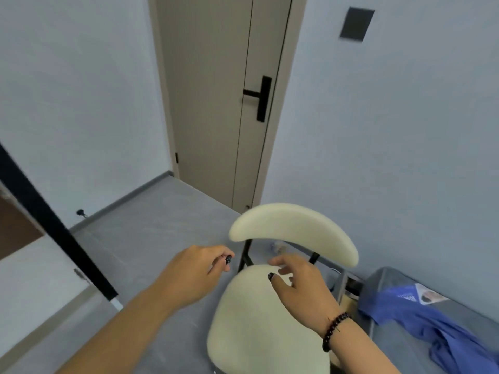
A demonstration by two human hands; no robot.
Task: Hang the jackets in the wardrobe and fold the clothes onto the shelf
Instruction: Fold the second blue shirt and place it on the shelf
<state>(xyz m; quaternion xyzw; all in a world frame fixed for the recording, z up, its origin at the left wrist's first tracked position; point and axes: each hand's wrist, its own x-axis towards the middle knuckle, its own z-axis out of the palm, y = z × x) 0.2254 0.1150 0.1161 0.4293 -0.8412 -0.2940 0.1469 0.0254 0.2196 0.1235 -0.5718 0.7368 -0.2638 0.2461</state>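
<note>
Far left of the fingers: black upright frame edge [54, 225], slanting, blurred. Beyond it, open grey tiled floor [151, 225] reaching to a closed beige door with a black lever handle [260, 97].

Left hand [194, 273] above the floor, just left of the chair seat, fingers curled loosely inward, holding nothing. Dark-painted nail at the thumb tip.

Right hand [299, 282] over a cream padded chair with a curved backrest and thin black legs [267, 319], fingers spread and relaxed, gripping nothing. Dark beaded bracelet [333, 330] on that wrist.

Right of those fingers, well apart: crumpled blue fabric garment [421, 322] draped on a grey bed edge [388, 276]. White printed label on the garment, writing too blurred to read.

High on the wall, dark rectangular panel [356, 22].
</note>
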